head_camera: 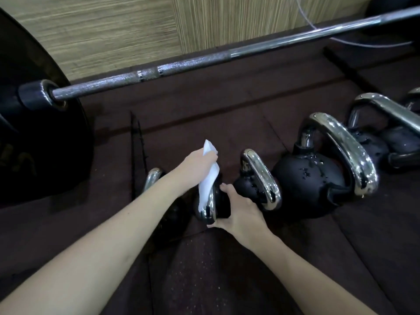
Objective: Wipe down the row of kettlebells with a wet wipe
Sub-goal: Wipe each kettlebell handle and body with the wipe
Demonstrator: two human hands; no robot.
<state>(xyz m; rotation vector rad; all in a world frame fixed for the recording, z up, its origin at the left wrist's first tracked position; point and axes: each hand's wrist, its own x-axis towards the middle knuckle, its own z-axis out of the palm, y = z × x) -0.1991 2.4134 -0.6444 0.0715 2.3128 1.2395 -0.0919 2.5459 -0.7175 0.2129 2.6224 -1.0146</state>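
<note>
Both forearms come in from the bottom edge, elbows cut off. Right hand wraps the black body of a small kettlebell from the near right; fingers curl around it, so most of the ball is hidden. Left hand pinches a white wet wipe, which drapes down onto that kettlebell's chrome handle and touches it. The upper end of the wipe sticks out past the knuckles.

Left of it, under the left forearm, another kettlebell: only a bit of chrome handle shows, body lost in shadow.

To the right, the row continues on the dark rubber floor toward the right edge. Next kettlebell sits just beside the held one, partly behind the right hand. Then a larger kettlebell with wet spots on the ball. Beyond it more kettlebells, overlapping, cut by the right edge; can't count them.

Far side: a barbell runs across from left to the top right corner. Its black plate fills the left edge, cropped, lettering unreadable. Behind, a wood-grain wall and a thin cable, partly blurred.
</note>
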